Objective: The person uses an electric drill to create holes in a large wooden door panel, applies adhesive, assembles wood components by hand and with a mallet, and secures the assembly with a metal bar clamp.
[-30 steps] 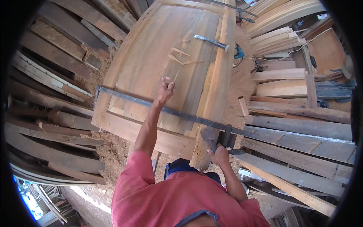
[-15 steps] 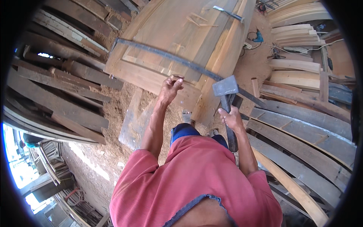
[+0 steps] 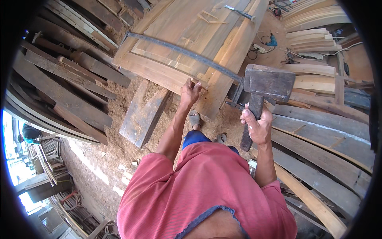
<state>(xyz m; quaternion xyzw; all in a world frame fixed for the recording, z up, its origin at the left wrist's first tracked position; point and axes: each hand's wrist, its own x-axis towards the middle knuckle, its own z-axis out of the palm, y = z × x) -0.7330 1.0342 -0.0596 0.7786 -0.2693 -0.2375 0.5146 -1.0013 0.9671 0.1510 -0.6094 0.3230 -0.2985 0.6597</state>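
Note:
My right hand [image 3: 259, 124] is wrapped round the handle of a dark, worn wooden mallet [image 3: 269, 83], its blocky head raised beside the near right corner of a wooden door panel [image 3: 159, 81]. At the panel's near edge, my left hand [image 3: 191, 93] has its fingertips pinched together on a small pale piece of wood [image 3: 202, 86], mostly hidden by the fingers. A long metal bar clamp [image 3: 179, 50] spans the panel, its screw end [image 3: 235, 101] at the right, behind the mallet. On the far right of the panel lies a chisel [image 3: 239, 13].
Thin wood strips [image 3: 211, 18] lie on the panel. Below its near side rests a thick wood block [image 3: 145, 115] among shavings. Dark planks [image 3: 75, 99] are stacked at left, more boards [image 3: 318, 127] at right. A teal power tool [image 3: 271, 40] with a cord sits on the floor.
My right hand has lifted the mallet and turned its head broadside. My left hand has moved slightly right, onto the panel's near edge.

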